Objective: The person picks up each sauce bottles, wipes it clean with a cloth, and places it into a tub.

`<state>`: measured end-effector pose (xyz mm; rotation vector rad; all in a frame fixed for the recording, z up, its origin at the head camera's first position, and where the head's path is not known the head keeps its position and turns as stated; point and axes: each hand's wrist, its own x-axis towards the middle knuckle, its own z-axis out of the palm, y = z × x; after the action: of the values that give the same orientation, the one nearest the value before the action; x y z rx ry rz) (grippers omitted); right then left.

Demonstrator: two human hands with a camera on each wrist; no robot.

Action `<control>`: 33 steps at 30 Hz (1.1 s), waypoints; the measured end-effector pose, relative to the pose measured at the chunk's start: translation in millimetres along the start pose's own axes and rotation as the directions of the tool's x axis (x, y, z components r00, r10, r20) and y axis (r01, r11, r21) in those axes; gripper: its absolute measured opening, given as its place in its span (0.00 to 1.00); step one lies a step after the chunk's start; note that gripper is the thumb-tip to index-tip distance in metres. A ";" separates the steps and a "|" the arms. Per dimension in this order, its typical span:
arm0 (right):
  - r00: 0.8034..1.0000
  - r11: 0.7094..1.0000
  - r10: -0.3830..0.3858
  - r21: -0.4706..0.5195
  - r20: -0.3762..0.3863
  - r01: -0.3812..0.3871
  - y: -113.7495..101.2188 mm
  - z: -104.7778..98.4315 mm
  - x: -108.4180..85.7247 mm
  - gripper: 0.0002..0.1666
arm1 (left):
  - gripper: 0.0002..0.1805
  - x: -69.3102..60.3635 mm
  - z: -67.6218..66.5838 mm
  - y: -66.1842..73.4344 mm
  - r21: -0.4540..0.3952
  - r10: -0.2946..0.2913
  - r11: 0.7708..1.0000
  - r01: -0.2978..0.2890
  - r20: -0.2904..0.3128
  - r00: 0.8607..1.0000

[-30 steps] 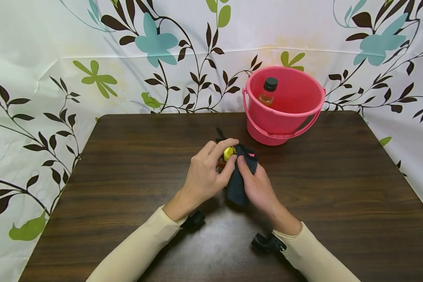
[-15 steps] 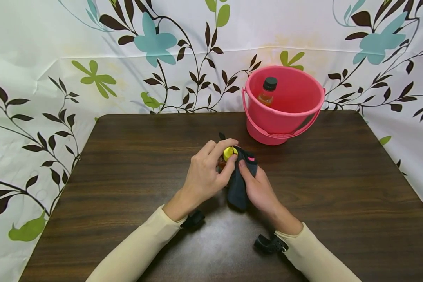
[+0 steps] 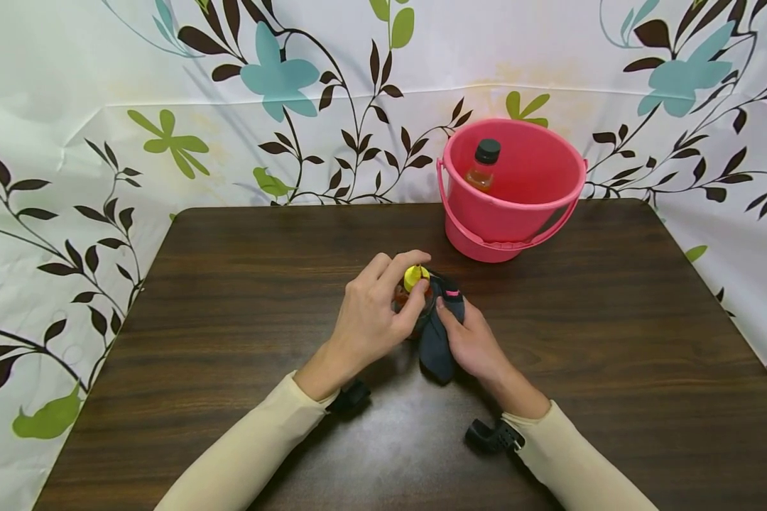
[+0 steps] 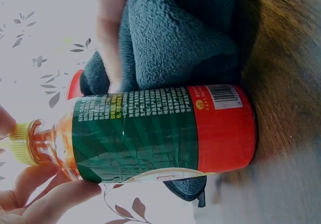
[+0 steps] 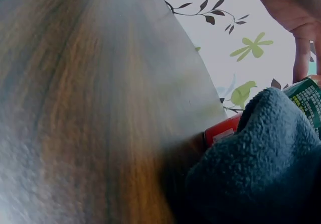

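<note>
A bottle of reddish-orange content with a yellow cap (image 3: 415, 277) and a green-and-red label (image 4: 150, 133) stands upright on the table between the hands. My left hand (image 3: 376, 306) pinches it at the cap and neck, thumb on the near side. A dark blue-grey fuzzy cloth (image 3: 437, 349) lies against the bottle's right side, its lower end hanging down. My right hand (image 3: 476, 345) grips this cloth, thumb on top. In the right wrist view the cloth (image 5: 266, 153) covers much of the bottle; most of the right hand's fingers are hidden there.
A pink bucket (image 3: 492, 226) with a handle stands at the back of the wooden table (image 3: 243, 298). Inside it is a dark-capped bottle (image 3: 482, 169). A patterned sheet (image 3: 358, 57) hangs behind the table. Each wrist wears a black camera strap.
My right hand and the cloth have shifted slightly down and to the right, showing more of the bottle and its cap. The left hand stays almost where it was.
</note>
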<state>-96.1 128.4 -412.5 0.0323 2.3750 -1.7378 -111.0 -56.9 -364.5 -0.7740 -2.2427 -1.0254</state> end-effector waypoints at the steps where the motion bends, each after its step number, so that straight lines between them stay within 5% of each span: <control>1: 1.000 1.000 -0.017 -0.013 0.004 0.017 0.5 -0.1 0.9 0.26 | 0.18 -0.1 -0.1 -0.1 0.002 0.000 1.000 0.000 0.000 1.000; 8: 0.999 0.997 -0.052 -0.050 0.014 0.053 1.8 -0.1 5.2 0.27 | 0.18 -0.5 -1.0 -0.7 0.004 -0.011 1.000 0.011 0.016 1.000; 14: 0.998 0.996 0.066 0.057 0.002 -0.066 -6.1 0.4 0.8 0.29 | 0.17 0.2 -0.7 -0.9 0.007 -0.003 1.000 0.003 0.014 1.000; 33: 0.996 0.940 0.040 0.336 0.075 -0.063 -30.6 0.4 -14.1 0.31 | 0.17 0.0 -0.6 -0.7 0.005 -0.017 1.000 0.017 0.019 1.000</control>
<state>-86.3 120.0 -381.3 0.0837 1.9833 -2.0649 -111.3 -57.7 -364.5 -0.7672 -2.2712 -1.0241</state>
